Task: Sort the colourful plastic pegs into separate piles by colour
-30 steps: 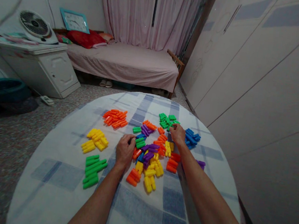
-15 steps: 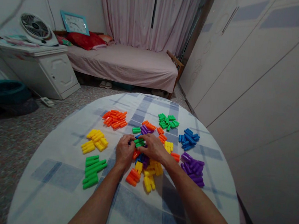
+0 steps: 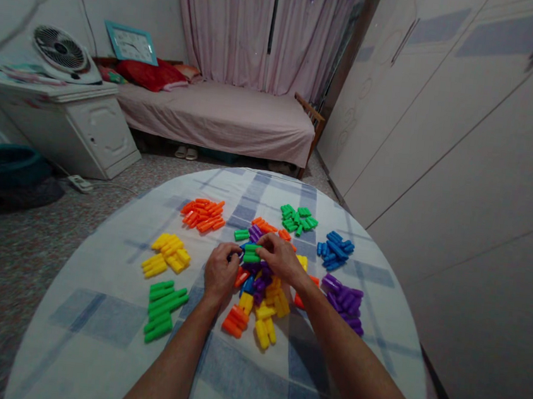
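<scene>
Round table [image 3: 49,335] under a checked cloth [image 3: 252,382]; coloured plastic pegs [image 3: 202,214] lie on it in piles.

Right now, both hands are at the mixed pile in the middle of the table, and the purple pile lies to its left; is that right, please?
Not quite. The head view shows the purple pile lying to the right of the mixed pile, not to its left. The left hand and right hand are indeed at the mixed pile in the middle of the table.

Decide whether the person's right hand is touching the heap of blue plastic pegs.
Apart. The head view shows bare checked cloth between the right hand, at the mixed middle pile, and the heap of blue plastic pegs.
</scene>
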A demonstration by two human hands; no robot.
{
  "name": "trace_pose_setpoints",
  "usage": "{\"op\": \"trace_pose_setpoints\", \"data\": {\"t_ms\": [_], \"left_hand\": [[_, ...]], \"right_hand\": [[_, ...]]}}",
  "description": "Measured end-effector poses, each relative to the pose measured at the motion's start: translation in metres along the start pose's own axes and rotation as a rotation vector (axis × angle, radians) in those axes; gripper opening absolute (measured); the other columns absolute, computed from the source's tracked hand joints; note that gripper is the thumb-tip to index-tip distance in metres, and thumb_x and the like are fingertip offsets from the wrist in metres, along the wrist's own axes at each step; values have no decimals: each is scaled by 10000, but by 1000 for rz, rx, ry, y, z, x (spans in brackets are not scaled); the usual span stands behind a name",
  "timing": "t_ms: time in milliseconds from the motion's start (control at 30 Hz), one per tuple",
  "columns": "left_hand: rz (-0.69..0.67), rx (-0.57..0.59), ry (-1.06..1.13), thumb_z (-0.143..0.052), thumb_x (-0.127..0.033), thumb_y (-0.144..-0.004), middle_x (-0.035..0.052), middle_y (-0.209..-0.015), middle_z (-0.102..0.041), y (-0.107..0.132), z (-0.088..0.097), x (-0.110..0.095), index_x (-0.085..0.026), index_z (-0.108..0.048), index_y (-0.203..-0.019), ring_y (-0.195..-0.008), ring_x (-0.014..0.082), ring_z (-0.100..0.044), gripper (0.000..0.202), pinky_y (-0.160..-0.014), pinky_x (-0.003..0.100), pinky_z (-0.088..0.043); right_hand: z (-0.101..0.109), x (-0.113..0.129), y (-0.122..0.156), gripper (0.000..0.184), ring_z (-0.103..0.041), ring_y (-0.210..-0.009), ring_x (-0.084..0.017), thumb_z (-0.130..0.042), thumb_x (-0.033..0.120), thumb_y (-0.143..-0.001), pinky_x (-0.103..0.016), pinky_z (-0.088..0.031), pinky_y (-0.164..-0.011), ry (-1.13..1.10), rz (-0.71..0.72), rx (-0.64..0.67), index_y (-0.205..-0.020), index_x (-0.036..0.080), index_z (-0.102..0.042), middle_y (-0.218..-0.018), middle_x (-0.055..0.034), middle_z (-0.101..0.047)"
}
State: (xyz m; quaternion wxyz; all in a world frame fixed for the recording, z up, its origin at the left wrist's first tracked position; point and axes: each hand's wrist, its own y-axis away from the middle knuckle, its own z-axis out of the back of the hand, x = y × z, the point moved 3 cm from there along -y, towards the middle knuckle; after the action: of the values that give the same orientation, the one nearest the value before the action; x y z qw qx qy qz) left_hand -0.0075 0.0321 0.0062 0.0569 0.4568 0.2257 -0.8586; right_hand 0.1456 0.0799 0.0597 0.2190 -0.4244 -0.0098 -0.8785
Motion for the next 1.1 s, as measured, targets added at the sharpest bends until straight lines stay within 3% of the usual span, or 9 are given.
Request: {"op": "trace_pose_setpoints", "data": {"t_ms": [133,200,367,533,667,767,933,1100], "left_hand": [[3,-10,11,-446,-162,-747,28,-893,-645,0,0,0,-225,-621,-803,-889,184,-588,194,-837,318,-455],[9,-12,12,-448,-160,-748,27,-889,-644,0,0,-1,-224,-619,-798,-886,182,-589,189,-836,319,-454],[16,-9,3,-446,-150,-753,28,-885,-639,1,0,-1,-220,-614,-805,-895,184,-586,190,-839,322,-452],[12,0,2,-438,-138,-758,26,-890,-638,1,0,-1,-221,-614,-814,-903,180,-584,202,-845,317,-453],[16,0,0,-438,-137,-761,29,-888,-636,1,0,-2,-215,-614,-818,-901,181,-581,201,-847,315,-450],[47,-9,-27,-447,-151,-767,38,-918,-636,1,0,-2,-206,-615,-891,-912,188,-576,216,-852,324,-448],[57,-7,-46,-446,-153,-775,44,-961,-632,1,0,-2,-200,-607,-959,-935,190,-571,249,-865,326,-443],[56,-7,-45,-443,-162,-780,43,-943,-629,0,0,-2,-204,-604,-944,-917,190,-570,234,-853,330,-446]], "right_hand": [[37,-37,-18,110,-589,-610,-116,-585,256,-738,-232,-459,-588,-67,-244,-338,-817,180,-597,-696,26,-635],[57,-57,-30,161,-600,-580,-124,-557,277,-756,-242,-468,-558,-51,-332,-433,-866,166,-596,-717,1,-655],[91,-93,-52,155,-619,-630,-165,-587,292,-725,-269,-478,-595,54,-441,-557,-820,177,-628,-672,-21,-663],[94,-108,-58,126,-628,-721,-184,-578,243,-717,-281,-474,-681,164,-481,-579,-802,182,-648,-693,-35,-671],[88,-103,-55,246,-613,-845,-204,-508,190,-737,-323,-456,-780,266,-445,-562,-938,138,-640,-898,-99,-675],[71,-83,-57,324,-590,-905,-207,-460,175,-766,-360,-438,-835,328,-315,-482,-1047,115,-607,-1047,-130,-634],[11,-30,-63,244,-586,-906,-163,-533,187,-783,-299,-436,-844,360,33,-126,-994,191,-655,-994,-42,-668],[-35,4,-57,287,-552,-1005,-185,-567,189,-788,-292,-400,-882,504,201,135,-1062,191,-653,-1070,-70,-658]]}}
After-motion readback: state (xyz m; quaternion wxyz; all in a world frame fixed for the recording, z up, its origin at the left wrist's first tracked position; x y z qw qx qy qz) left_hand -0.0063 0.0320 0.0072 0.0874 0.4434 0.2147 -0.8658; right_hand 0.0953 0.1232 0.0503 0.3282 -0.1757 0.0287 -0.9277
